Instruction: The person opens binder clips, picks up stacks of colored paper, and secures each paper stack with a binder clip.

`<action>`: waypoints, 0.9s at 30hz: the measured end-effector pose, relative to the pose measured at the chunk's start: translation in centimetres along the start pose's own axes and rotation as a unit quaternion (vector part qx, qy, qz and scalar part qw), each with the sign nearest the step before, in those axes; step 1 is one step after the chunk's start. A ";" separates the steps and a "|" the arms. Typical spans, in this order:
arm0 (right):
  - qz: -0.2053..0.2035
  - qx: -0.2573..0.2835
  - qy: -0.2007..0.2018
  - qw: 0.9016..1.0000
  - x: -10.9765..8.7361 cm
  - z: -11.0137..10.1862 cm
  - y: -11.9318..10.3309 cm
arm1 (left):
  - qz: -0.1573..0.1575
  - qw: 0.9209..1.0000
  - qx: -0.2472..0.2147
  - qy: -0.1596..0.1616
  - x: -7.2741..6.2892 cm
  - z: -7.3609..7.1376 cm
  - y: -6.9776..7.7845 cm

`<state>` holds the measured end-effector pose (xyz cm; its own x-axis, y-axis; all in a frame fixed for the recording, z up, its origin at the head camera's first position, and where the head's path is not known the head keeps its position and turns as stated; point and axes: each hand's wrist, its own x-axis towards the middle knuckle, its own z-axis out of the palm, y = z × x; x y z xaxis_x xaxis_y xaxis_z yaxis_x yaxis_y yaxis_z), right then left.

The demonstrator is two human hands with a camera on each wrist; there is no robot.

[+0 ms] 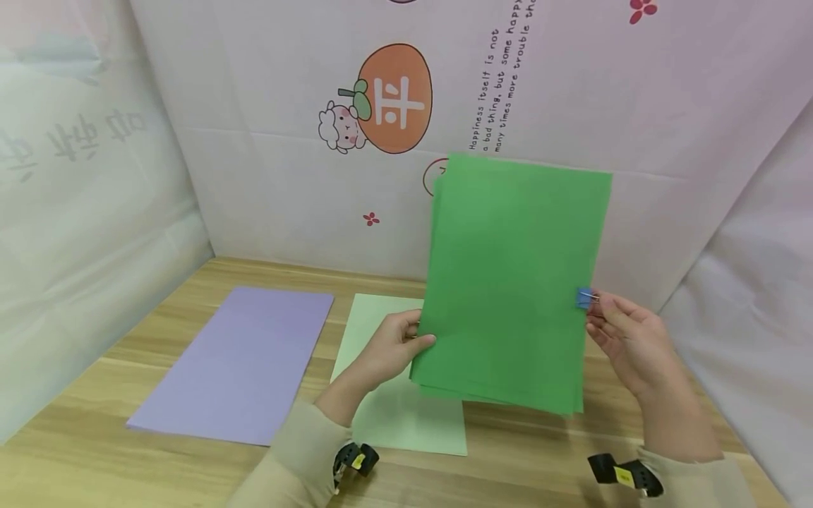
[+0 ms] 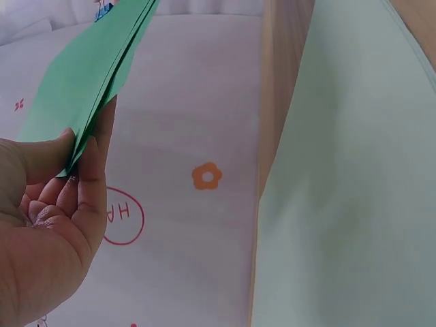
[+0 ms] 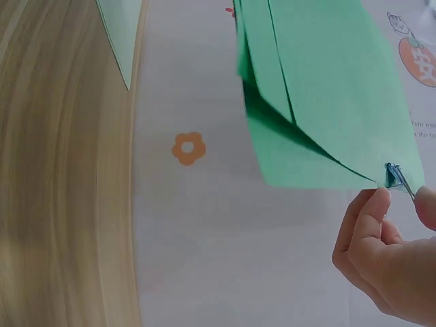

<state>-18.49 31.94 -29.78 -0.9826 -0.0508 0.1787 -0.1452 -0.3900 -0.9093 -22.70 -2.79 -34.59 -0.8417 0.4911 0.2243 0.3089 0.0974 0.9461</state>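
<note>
Several green sheets of paper [image 1: 514, 282] stand nearly upright above the table, slightly fanned at their left and lower edges. My left hand [image 1: 396, 346] pinches their lower left edge between thumb and fingers; in the left wrist view the thumb lies on one face and the fingers behind. A blue binder clip [image 1: 583, 298] sits on the right edge of the stack. My right hand [image 1: 635, 342] pinches the clip's wire handles [image 3: 403, 182] between thumb and fingers. In the right wrist view, the sheets spread apart away from the clip.
Light green paper [image 1: 413, 423] lies on the wooden table [image 1: 527, 458], partly hidden behind the green sheets and left forearm. Purple paper [image 1: 238, 363] lies to its left. A printed white cloth [image 1: 267, 190] hangs behind the table, with white cloth at both sides.
</note>
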 end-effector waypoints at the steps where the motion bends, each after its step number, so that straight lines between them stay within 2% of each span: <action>1: -0.003 0.003 0.001 1.000 0.0 -0.1 -0.1 | -0.001 1.000 0.000 0.000 0.1 0.2 0.0; 10: -0.025 0.023 0.016 0.999 -0.2 -1.6 -0.9 | -0.009 1.000 -0.014 -0.004 1.4 2.2 0.1; 27: -0.008 0.073 0.038 0.997 -0.9 -5.0 -2.5 | -0.010 1.000 0.004 -0.010 3.2 5.5 0.9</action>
<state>-17.86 37.50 -29.56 -0.9871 0.0234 0.1581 -0.1471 -0.5202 -0.8413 -22.63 3.64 -34.29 -0.8383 0.5067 0.2013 0.2963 0.1134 0.9483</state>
